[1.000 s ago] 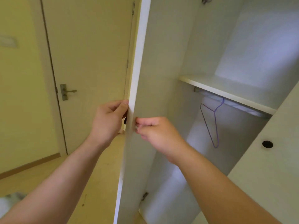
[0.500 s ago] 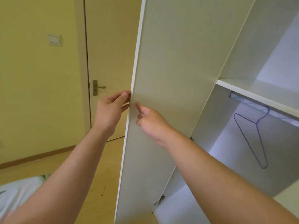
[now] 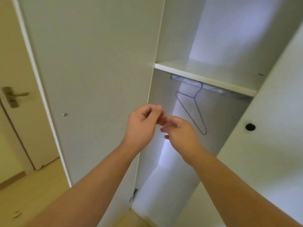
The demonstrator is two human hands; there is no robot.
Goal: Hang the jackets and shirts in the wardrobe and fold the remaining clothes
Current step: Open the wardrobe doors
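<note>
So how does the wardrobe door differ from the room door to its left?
The wardrobe door stands swung open; the room door looks shut. The wardrobe door shows only a small metal stud; the room door has a lever handle. The wardrobe door is whitish, the room door more yellow. Both are plain flat panels.

No readable text from my end: no label, brand, number or sign on the wardrobe (image 3: pixel 98 63) panels or on the room door (image 3: pixel 11 63).
</note>
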